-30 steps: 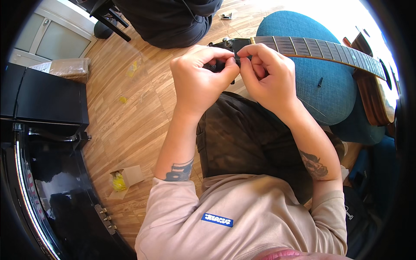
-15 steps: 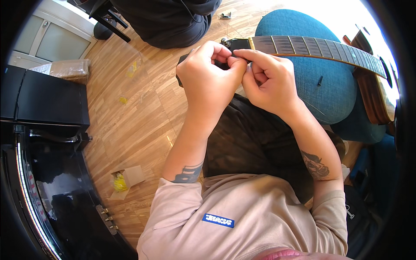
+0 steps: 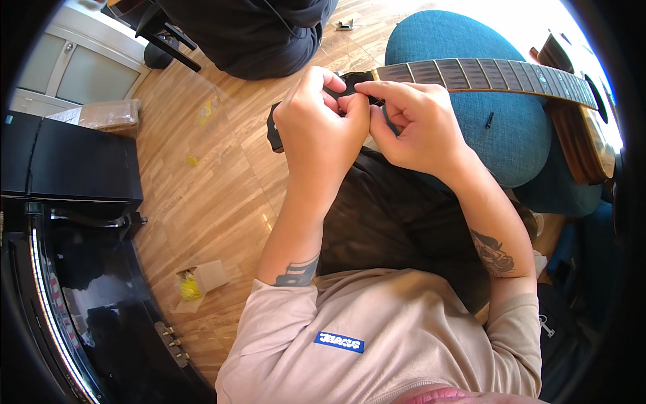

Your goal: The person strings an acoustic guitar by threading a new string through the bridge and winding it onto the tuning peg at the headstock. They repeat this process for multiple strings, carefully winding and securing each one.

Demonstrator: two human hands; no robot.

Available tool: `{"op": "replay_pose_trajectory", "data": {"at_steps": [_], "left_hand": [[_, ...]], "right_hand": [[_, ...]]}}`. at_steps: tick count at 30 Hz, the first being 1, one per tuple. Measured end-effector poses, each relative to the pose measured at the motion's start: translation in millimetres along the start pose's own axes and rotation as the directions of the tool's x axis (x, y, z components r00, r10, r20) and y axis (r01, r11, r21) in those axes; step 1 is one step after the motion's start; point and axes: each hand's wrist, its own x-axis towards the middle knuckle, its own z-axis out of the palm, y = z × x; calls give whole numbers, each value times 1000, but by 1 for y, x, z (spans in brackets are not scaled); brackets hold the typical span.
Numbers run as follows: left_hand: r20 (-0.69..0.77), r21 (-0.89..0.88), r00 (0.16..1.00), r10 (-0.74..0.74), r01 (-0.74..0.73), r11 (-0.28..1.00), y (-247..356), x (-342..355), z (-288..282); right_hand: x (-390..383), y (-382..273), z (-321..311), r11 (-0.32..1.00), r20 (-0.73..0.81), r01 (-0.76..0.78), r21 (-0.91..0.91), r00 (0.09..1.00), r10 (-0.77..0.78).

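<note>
My left hand (image 3: 316, 124) is closed, curled over the black headstock (image 3: 274, 135) of an acoustic guitar, whose edge shows at its left. My right hand (image 3: 420, 124) is right beside it, index finger reaching to the left hand's fingertips and the other fingers bent; whatever small thing they grip is hidden. The fretted neck (image 3: 498, 76) runs rightward over a teal cushioned chair (image 3: 505, 151) to the guitar body (image 3: 582, 155). A small black item (image 3: 490, 120) lies on the seat below the neck.
A person in dark clothing (image 3: 242, 34) is at the top, beside black furniture legs (image 3: 175, 50). A glossy black piano (image 3: 74, 168) lines the left side, near a wrapped package (image 3: 94, 118). An opened cardboard box (image 3: 210, 276) holding yellow material lies on the wooden floor (image 3: 168, 202).
Over the last second my left hand has moved slightly right and turned, uncovering the headstock's left edge. My right hand stays beside it, index finger shifted left. The neck appears slightly further left.
</note>
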Motion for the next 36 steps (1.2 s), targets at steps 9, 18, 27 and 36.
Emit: {"op": "replay_pose_trajectory", "data": {"at_steps": [9,18,27,36], "left_hand": [[45,-50,985,167,-164,985,-13,4,-2],[130,-179,947,295,-270,946,-22,8,-22],[241,-240,929,280,-222,945,-26,9,-42],[247,-322,938,245,-159,933,-34,11,-43]], "right_hand": [[2,2,-2,999,19,35,-3,999,-35],[3,2,-5,1000,17,10,-28,1000,-10],[4,8,-3,994,-38,49,-100,998,-53],[5,0,-5,994,-16,-35,-99,999,33]]}}
